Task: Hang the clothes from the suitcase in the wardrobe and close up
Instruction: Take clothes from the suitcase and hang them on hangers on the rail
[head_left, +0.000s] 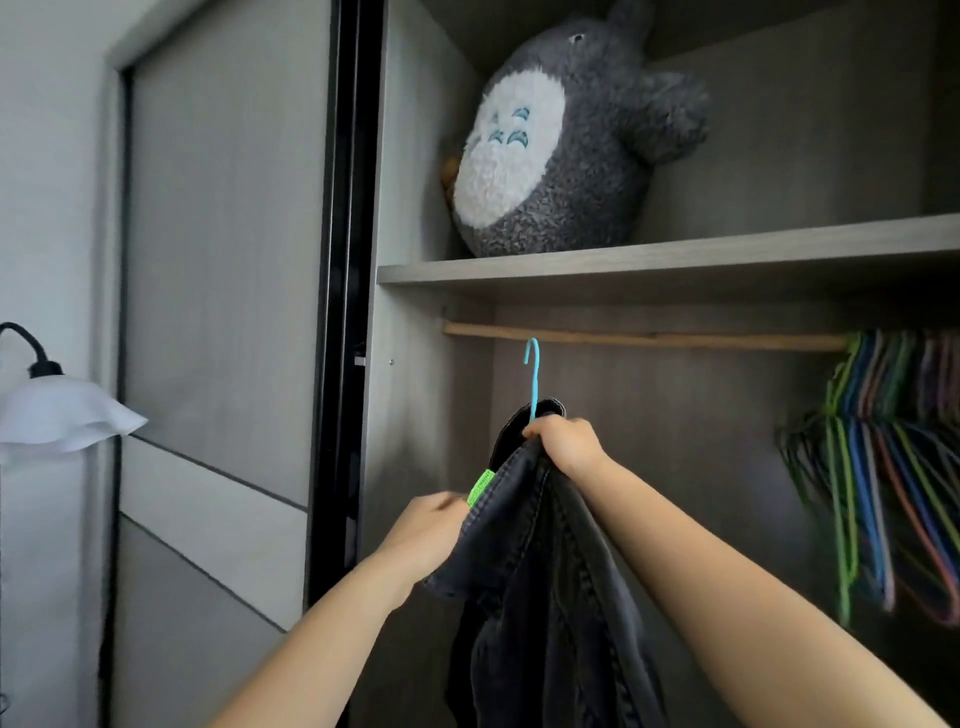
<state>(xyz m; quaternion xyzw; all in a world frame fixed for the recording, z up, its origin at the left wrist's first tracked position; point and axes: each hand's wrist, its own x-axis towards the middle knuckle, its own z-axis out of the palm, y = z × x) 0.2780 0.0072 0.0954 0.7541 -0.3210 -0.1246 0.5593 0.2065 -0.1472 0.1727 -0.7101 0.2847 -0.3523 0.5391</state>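
Note:
A dark grey denim garment (545, 582) hangs on a light blue hanger (533, 374), whose hook points up just below the wooden rail (649, 340) without touching it. My right hand (563, 441) grips the top of the garment at the hanger's neck. My left hand (426, 530) pinches the garment's left edge beside a green label (480, 486). The wardrobe (415, 415) stands open. No suitcase is in view.
Several empty coloured hangers (883, 467) hang bunched at the rail's right end. A large grey plush toy (566, 140) sits on the shelf (665, 260) above the rail. The dark sliding-door frame (343, 312) is at left, with a white lamp shade (57, 415) beyond it.

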